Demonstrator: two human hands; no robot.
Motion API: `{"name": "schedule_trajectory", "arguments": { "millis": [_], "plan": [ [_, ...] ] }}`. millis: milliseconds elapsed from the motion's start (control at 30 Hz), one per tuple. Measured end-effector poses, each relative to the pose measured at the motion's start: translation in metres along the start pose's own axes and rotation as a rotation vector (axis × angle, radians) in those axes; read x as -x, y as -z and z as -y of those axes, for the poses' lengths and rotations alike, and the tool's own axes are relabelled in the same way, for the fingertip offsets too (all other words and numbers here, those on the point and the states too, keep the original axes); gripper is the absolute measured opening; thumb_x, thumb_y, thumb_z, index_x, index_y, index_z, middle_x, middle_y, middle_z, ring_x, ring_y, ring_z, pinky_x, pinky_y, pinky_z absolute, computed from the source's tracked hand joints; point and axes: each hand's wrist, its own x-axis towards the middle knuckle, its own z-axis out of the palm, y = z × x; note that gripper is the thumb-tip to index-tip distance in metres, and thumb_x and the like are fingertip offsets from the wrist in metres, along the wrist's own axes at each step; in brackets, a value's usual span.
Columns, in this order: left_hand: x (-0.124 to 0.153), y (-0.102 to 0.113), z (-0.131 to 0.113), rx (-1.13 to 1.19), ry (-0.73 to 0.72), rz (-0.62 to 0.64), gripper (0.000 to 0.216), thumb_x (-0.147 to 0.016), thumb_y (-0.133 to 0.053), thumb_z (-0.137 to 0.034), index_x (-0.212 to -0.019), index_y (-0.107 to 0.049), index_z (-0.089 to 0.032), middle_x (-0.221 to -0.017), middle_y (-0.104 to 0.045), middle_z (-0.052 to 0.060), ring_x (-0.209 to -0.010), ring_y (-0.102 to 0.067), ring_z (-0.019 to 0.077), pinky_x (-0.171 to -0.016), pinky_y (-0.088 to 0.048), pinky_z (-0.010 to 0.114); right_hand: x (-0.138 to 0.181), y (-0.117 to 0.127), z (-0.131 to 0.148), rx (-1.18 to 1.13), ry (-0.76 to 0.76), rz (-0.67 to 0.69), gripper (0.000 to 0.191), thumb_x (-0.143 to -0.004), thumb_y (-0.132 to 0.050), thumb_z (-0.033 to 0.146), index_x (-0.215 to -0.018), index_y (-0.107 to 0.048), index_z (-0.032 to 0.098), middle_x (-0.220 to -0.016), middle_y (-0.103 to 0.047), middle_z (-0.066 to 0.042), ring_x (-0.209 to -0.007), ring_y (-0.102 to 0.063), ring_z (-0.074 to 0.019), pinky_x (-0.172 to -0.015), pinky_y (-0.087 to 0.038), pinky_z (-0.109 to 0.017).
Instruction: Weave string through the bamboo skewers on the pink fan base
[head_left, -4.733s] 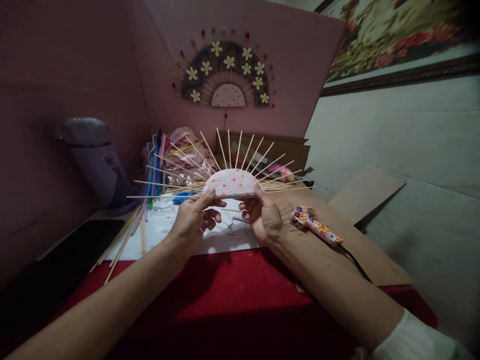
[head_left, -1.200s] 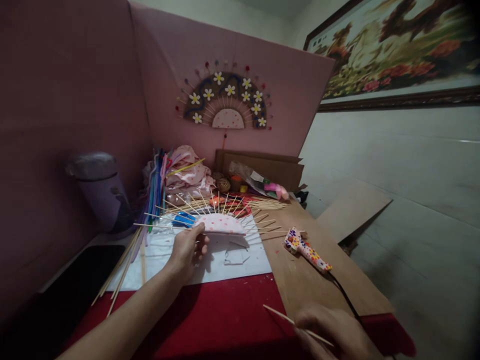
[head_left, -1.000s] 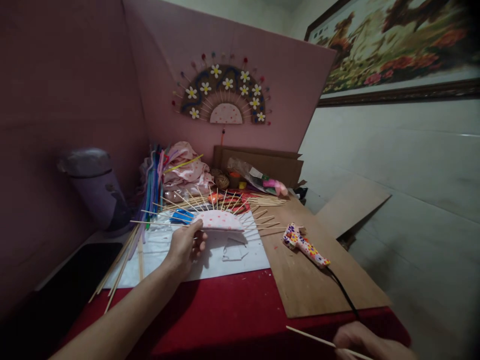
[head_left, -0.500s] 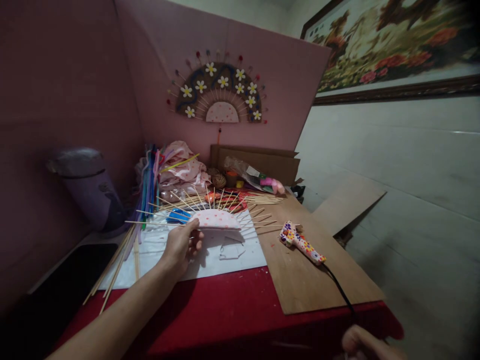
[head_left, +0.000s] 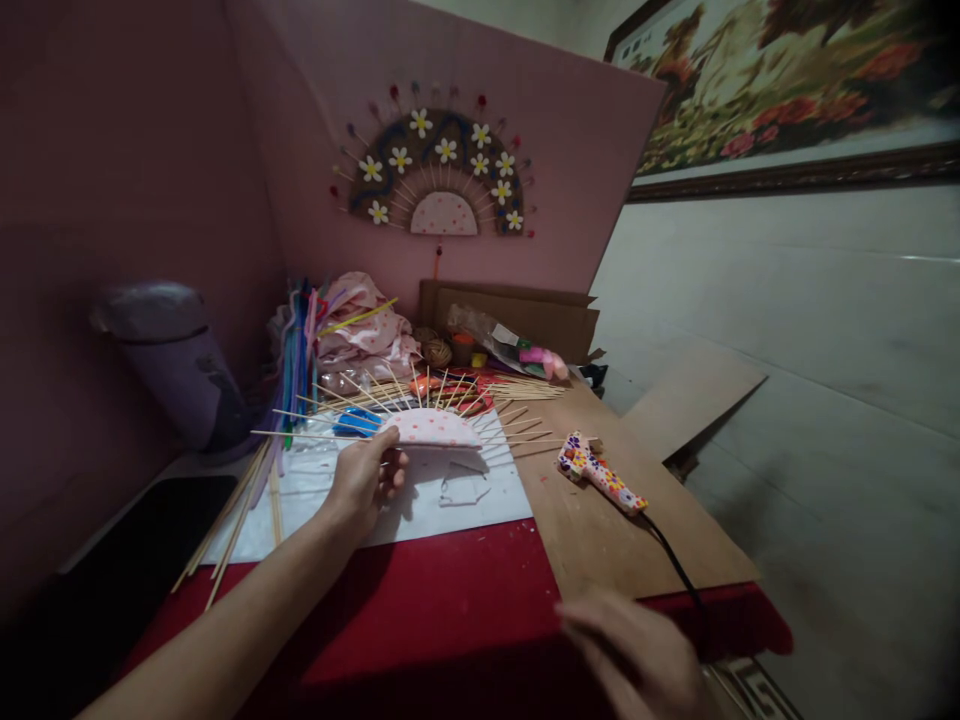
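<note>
A: What takes up most of the view?

B: A pink board stands behind the surface, which wears a red cloth. A finished fan decoration with white flowers hangs on the board, and a framed picture on the wall is cut off by the top and right edges. No writing can be read anywhere.

A: Any containers?

B: A lilac lidded bin at the left; its contents are hidden. An open cardboard box at the back holds a clear bag with pink and green bits, too small to name.

A: And the hands?

B: The left hand has its grip clamped on the near left edge of the pink dotted half-disc, held above the white sheet with wooden skewers fanning out of it. The right hand is blurred at the bottom edge, low in front of the surface; I cannot tell whether its grip is together or apart.

A: Smaller things?

B: A patterned glue gun lies on the brown board, well apart from the half-disc.
</note>
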Motion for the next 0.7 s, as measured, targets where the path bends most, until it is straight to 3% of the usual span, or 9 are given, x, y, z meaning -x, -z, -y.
{"name": "schedule_trajectory", "arguments": {
  "millis": [100,233,533,700],
  "plan": [
    [-0.001,-0.001,0.0,0.003,-0.01,-0.008,0.019,-0.07,-0.062,-0.03,-0.071,-0.054,-0.013,-0.05,-0.055,0.001,-0.032,-0.043,0.0081,-0.029,-0.023,0.018,-0.037,0.014,0.003,0.24,-0.108,-0.024,0.019,-0.086,-0.044,0.011,-0.093,-0.061,0.018,-0.081,-0.064,-0.006,-0.075,-0.06,-0.0172,-0.067,-0.045,-0.028],
    [-0.002,0.0,0.0,0.008,0.019,0.001,0.019,-0.07,-0.062,-0.03,-0.068,-0.055,-0.013,-0.048,-0.055,0.002,-0.032,-0.044,0.0089,-0.029,-0.024,0.018,-0.063,0.009,-0.001,0.35,-0.104,0.117,0.018,-0.086,-0.045,0.012,-0.088,-0.062,0.018,-0.085,-0.06,-0.007,-0.08,-0.057,-0.0189,-0.071,-0.043,-0.03],
    [0.0,-0.001,-0.002,-0.012,0.011,-0.003,0.018,-0.073,-0.059,-0.029,-0.07,-0.052,-0.013,-0.049,-0.055,0.0,-0.032,-0.043,0.0084,-0.029,-0.024,0.018,-0.069,-0.019,-0.007,0.529,-0.173,0.123,0.017,-0.085,-0.043,0.009,-0.077,-0.057,0.015,-0.079,-0.06,-0.01,-0.073,-0.054,-0.0212,-0.066,-0.039,-0.033],
    [0.002,-0.002,-0.002,0.002,0.003,-0.002,0.017,-0.073,-0.059,-0.028,-0.069,-0.051,-0.014,-0.05,-0.056,0.0,-0.032,-0.043,0.0083,-0.029,-0.024,0.017,-0.043,0.003,0.008,0.279,-0.098,0.158,0.019,-0.087,-0.038,0.014,-0.077,-0.054,0.018,-0.071,-0.059,-0.006,-0.065,-0.054,-0.0168,-0.059,-0.039,-0.028]
  ]
}}
